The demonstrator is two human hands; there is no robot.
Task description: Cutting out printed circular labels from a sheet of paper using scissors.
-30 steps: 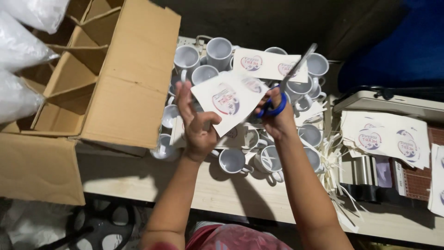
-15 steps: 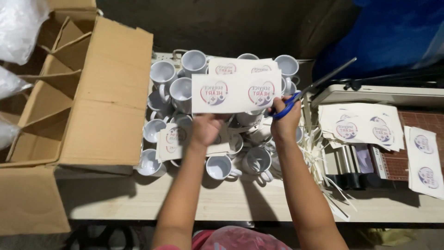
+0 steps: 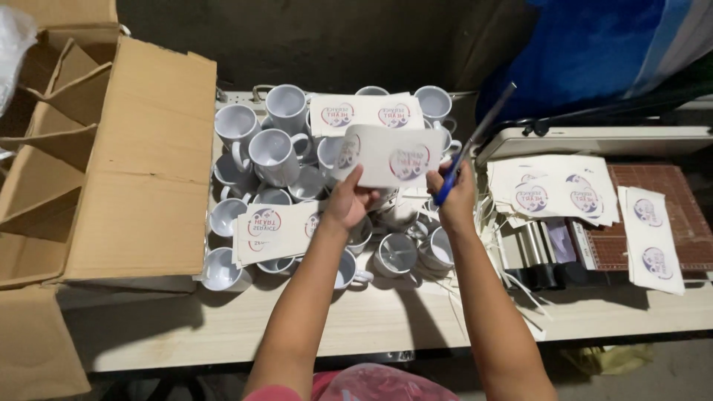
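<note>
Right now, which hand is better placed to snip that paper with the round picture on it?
Right, probably. The right hand already grips the blue-handled scissors beside the printed sheet, blades pointing up and away. The left hand is busy holding that sheet above the white mugs.

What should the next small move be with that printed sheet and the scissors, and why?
Probably bring the scissors to the edge of the printed sheet. The left hand holds the sheet up over the white mugs, while the right hand grips the blue-handled scissors off to its right, blades pointing up and away, clear of the paper. Thin paper strips lie by the right wrist.
</note>
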